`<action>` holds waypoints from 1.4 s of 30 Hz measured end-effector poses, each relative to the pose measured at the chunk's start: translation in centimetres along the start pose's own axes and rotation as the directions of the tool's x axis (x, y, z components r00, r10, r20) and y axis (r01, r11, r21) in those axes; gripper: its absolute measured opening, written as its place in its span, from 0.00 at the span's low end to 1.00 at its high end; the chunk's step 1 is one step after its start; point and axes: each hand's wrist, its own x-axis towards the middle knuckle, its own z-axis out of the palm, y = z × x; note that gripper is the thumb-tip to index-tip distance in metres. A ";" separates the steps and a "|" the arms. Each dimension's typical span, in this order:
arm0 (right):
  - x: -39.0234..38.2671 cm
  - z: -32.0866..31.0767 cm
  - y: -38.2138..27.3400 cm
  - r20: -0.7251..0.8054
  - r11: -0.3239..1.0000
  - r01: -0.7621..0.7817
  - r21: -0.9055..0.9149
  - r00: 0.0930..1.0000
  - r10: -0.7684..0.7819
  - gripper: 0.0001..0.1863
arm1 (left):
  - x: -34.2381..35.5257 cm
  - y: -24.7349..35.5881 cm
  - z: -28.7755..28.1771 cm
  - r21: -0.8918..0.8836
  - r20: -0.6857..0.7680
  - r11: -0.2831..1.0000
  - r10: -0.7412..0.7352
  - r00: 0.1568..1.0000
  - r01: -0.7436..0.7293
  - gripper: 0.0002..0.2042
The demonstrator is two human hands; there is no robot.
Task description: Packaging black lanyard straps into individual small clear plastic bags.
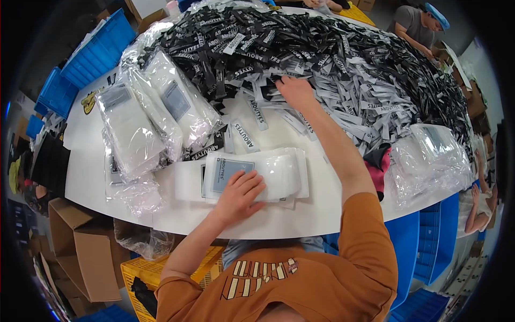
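Observation:
My left hand lies flat, fingers stretched, on a short stack of clear plastic bags with a grey printed panel at the left end. My right arm reaches forward to the near edge of a big heap of black and white printed strips. There my right hand is bent down among the strips with its fingers closed; what they hold, if anything, is hidden. Between the hands, a few loose white strips lie on the white table.
Bundles of clear bags are piled at the left, with more wrapped bags at the right. A pink and black cloth item lies beside my right arm. Blue crates and cardboard boxes surround the table. A co-worker sits at the far right.

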 end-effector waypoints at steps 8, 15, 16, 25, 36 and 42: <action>-12.4 -6.1 -2.2 0.081 0.859 -0.115 0.499 0.993 0.086 0.12 | -0.4 -0.3 -0.2 -0.007 -0.017 1.000 0.014 1.000 -0.014 0.23; -13.0 -7.4 -1.4 -0.012 0.682 -0.237 0.692 0.941 0.338 0.13 | -0.3 -0.1 0.1 0.012 -0.022 1.000 0.021 1.000 -0.021 0.23; -12.3 -7.0 -1.6 -0.012 0.679 -0.238 0.695 0.940 0.341 0.13 | -0.3 -0.1 0.1 0.020 -0.021 1.000 0.019 1.000 -0.019 0.23; -7.5 -3.9 -3.0 0.372 0.869 -0.253 0.425 0.924 0.087 0.18 | -0.2 0.0 0.3 -0.012 -0.044 1.000 0.027 0.999 -0.028 0.22; -15.3 -7.6 -2.9 0.414 -0.187 -0.370 0.910 0.788 0.455 0.10 | -0.9 -1.1 0.5 -0.282 -0.160 0.955 -0.138 0.977 0.089 0.15; -21.4 -7.8 -8.3 -0.040 0.235 -0.194 0.953 0.686 0.727 0.07 | -0.2 -0.9 -0.1 -0.456 -0.096 0.805 -0.469 0.878 0.380 0.10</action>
